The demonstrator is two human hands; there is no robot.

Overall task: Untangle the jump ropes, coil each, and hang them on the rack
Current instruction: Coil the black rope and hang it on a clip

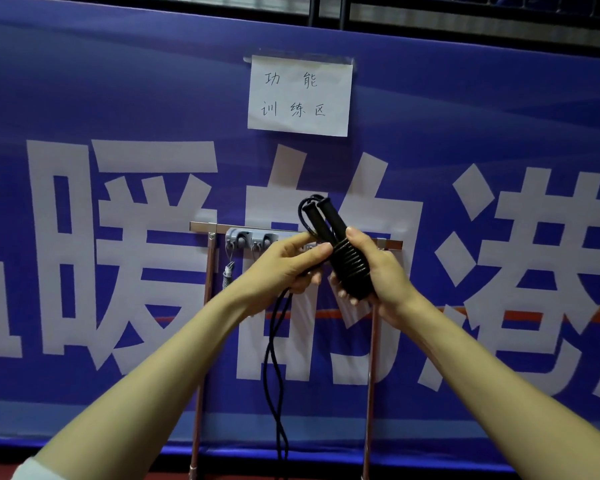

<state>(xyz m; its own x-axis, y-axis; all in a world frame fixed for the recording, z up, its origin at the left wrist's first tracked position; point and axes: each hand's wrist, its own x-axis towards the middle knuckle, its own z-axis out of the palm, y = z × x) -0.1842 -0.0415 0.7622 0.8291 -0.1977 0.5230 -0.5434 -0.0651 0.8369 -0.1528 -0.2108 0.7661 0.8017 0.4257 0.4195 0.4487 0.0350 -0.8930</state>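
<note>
Handwritten in dark pen on a white paper sheet (300, 123) taped to the blue banner (101, 81): 功能 above 训练区. Printed large and white across the banner, below the sheet: 暖, 的, 港, with cut-off characters at both edges.

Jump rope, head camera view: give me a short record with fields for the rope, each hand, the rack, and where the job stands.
jump rope: black, partly wound round its two handles, which point up side by side
loose strand: doubled, hangs down below the left hand
right hand: grips the wound bundle
left hand: pinches the rope beside the coil
rack: metal bar with grey hooks, behind the hands
status: coiling unfinished, not yet hung
</note>
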